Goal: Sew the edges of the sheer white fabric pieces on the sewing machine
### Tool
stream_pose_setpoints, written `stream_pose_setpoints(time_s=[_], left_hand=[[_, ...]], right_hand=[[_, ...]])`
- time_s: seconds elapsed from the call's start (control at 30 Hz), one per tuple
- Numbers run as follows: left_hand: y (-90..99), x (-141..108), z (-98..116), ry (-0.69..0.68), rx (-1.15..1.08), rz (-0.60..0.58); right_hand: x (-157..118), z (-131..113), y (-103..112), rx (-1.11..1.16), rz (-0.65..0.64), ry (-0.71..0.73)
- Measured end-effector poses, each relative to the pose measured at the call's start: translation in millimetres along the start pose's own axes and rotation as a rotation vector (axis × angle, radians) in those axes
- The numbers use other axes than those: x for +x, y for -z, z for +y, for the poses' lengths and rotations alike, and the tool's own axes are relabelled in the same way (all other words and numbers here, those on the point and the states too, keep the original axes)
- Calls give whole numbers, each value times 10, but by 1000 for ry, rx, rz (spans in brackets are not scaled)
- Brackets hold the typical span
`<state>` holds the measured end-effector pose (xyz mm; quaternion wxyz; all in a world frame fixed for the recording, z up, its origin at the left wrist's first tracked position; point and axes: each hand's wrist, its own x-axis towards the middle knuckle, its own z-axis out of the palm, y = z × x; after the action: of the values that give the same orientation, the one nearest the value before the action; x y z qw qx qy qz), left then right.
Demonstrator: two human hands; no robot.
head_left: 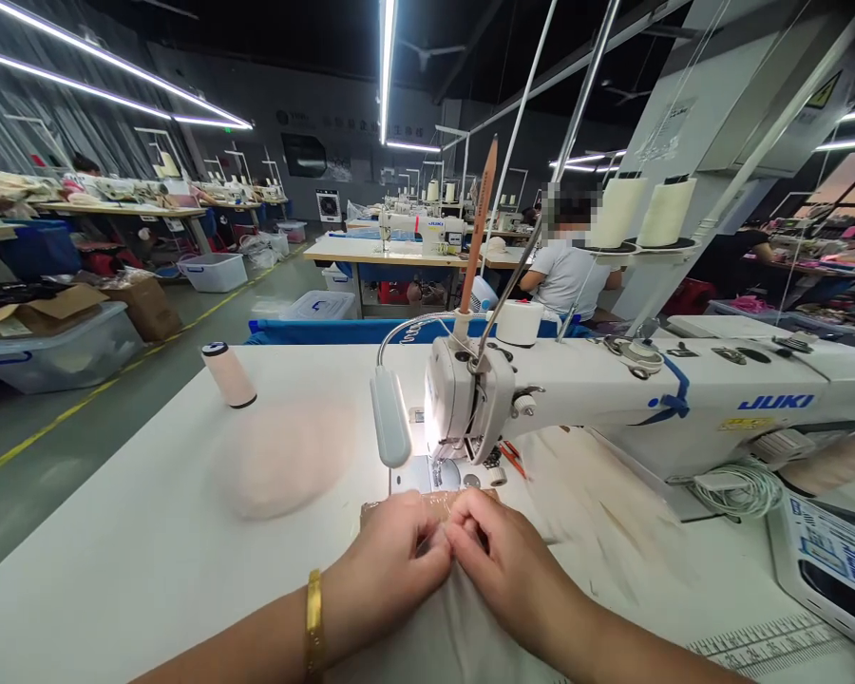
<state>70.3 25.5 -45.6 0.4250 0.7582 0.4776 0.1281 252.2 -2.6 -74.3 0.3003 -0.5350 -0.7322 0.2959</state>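
Observation:
My left hand (403,541) and my right hand (491,546) meet just in front of a white JUKI sewing machine (470,399). Both are closed, thumbs and fingers pinched on a pale piece of fabric (450,617) that hangs down toward me. The fingers hide the part of the fabric they grip. Behind my knuckles a strip of brown tape (434,502) lies on the machine bed, close to the lit presser foot (438,470). A blurred, pale pink fabric piece (285,456) rests on the table to the left.
A pink thread cone (229,375) stands at the table's left. A small lamp (390,418) hangs beside the needle area. Orange-handled snips (513,458), a coil of cord (737,492) and a ruler (769,646) lie to the right. A co-worker (574,266) sits ahead.

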Motion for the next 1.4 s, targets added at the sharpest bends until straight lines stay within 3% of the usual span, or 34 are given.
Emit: stream_pose_setpoints(time_s=[0.1,0.23,0.33,0.4,0.77,1.03,1.23,1.4], left_hand=[[-55,155,-153,-95,341,216],[-87,166,-301,-365,504,443],[-102,134,-375,-609,609,472],[-109,128,-408,-660,608,426],[-103,154,-447,-607,584,420],[-91,130,-356,-494,631,390],[-90,138,-319,-454,669,382],[-105,150,-308,-436,656,364]], right_hand=[[226,116,-106,-195,43,27],[336,191,-141,-273,51,48],[345,200,-110,-272,63,51],[338,210,-78,-274,71,55],[192,368,3,-335,64,400],[280,405,1,-358,110,345],[310,364,36,-364,187,427],[328,354,24,-409,172,401]])
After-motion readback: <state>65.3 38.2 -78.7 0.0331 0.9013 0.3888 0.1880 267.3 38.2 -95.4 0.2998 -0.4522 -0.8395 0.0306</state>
